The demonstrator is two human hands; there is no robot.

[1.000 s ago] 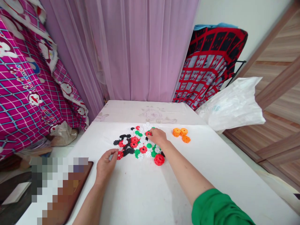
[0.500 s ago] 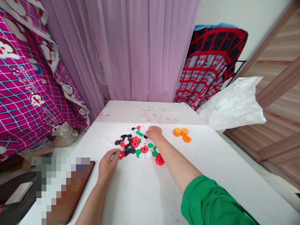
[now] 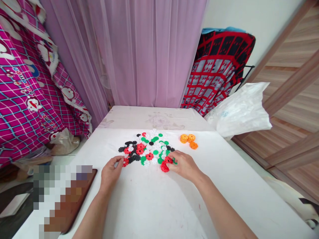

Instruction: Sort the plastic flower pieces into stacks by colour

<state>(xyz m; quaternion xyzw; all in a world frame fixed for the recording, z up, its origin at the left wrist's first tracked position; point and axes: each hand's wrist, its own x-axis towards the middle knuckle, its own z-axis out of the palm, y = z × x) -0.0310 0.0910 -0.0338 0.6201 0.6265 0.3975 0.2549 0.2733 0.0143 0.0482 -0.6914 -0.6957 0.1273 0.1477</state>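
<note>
A heap of plastic snowflake discs in white, black, green and red lies in the middle of the table. At the heap's near left edge, my left hand is closed, thumb and forefinger pinching the rim of a red snowflake disc. My right hand is at the near right edge, its fingers closed on another red snowflake disc. That disc is just over a small pile of red discs, and I cannot tell if they touch. Green discs lie beside the pile, partly covered by the right hand.
Orange snowflake discs form a separate group at the back right of the white table. A brown-edged flat object, partly pixelated, rests at the left edge. A white plastic bag stands beyond the right edge. Purple curtains hang behind.
My right hand has come from the far side of the heap to the red pile at the near right, now with a red disc in its fingers. The left hand stays at its disc.
</note>
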